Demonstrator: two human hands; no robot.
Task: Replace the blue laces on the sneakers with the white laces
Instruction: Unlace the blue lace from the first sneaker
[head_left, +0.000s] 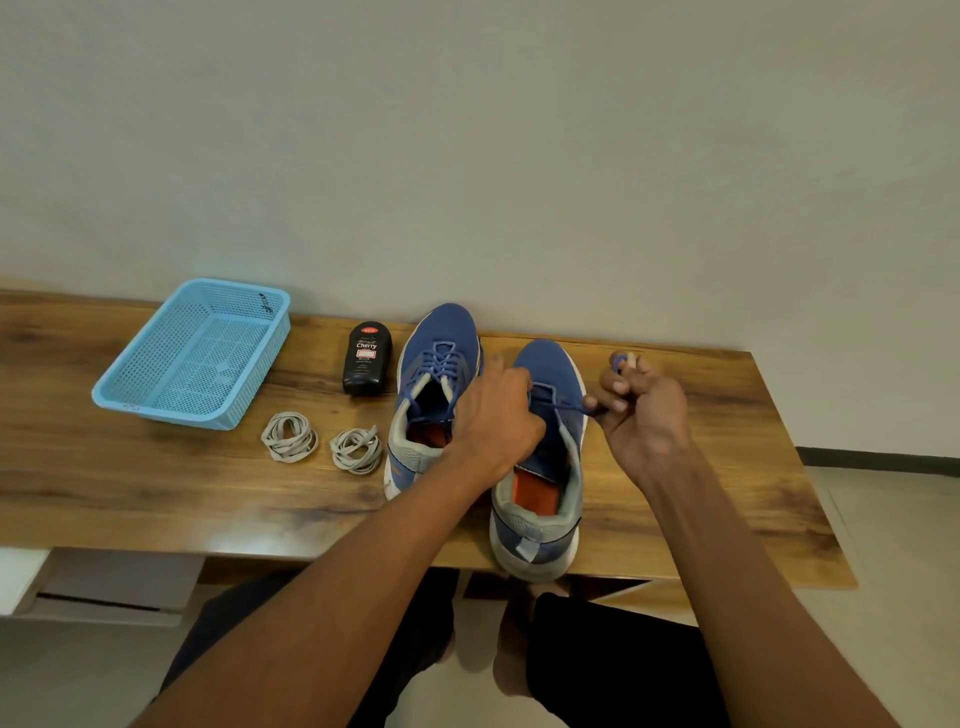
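Two blue sneakers stand side by side on the wooden table, toes to the wall. The left sneaker (434, 384) is fully laced in blue. The right sneaker (545, 467) has only its front eyelets laced. My left hand (496, 415) rests on its tongue area with fingers curled at the blue lace (561, 405). My right hand (641, 410), just right of the shoe, pinches the lace's free end, which is wound around its fingers and runs taut to the eyelets. Two coiled white laces (289, 436) (357, 449) lie left of the sneakers.
A light blue perforated basket (192, 353) sits at the table's back left. A black shoe polish bottle (367, 357) lies between the basket and the left sneaker. The wall stands right behind the table. The right sneaker's heel overhangs the table's front edge (311, 556).
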